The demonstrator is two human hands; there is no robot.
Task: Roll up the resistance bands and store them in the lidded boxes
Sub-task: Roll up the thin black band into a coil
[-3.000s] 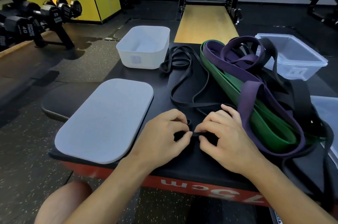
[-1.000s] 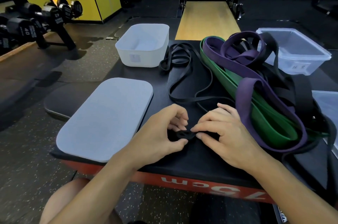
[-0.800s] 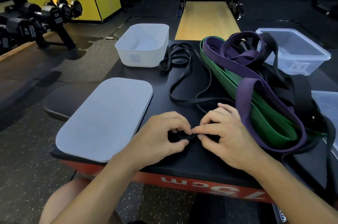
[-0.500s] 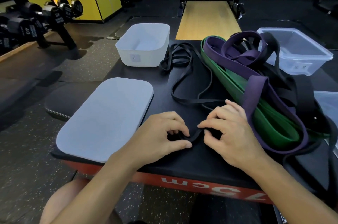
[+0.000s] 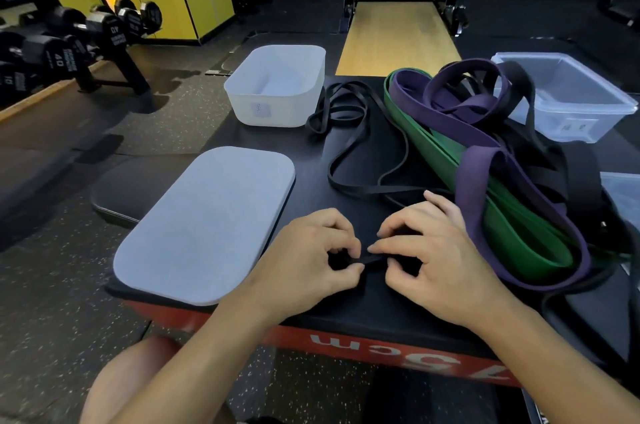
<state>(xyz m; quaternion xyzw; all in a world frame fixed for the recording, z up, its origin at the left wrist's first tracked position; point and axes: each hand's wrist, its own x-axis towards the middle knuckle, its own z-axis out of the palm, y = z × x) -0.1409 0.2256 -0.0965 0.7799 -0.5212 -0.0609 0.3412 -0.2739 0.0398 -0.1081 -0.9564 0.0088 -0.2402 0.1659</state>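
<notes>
A thin black resistance band (image 5: 349, 132) snakes across the black box top from the white box toward me. Its near end is wound into a small coil between my hands. My left hand (image 5: 308, 260) pinches the coil with thumb and curled fingers. My right hand (image 5: 433, 257) pinches the strap just right of the coil. An open white box (image 5: 277, 104) stands at the far left, and its grey lid (image 5: 204, 226) lies flat in front of it. To the right lies a pile of a green band (image 5: 512, 226), a purple band (image 5: 474, 167) and wide black bands (image 5: 585, 177).
A clear plastic box (image 5: 575, 101) stands at the far right, with another clear piece (image 5: 623, 195) nearer. The work surface is a black-topped plyo box with a red front (image 5: 381, 347). A black pad (image 5: 131, 188) sits lower left. Dumbbell racks (image 5: 69, 42) stand on the left.
The thin band's near end has been wound into a small coil between my fingers. My hands shifted slightly as they turned it, and the loose strap has drawn a little closer.
</notes>
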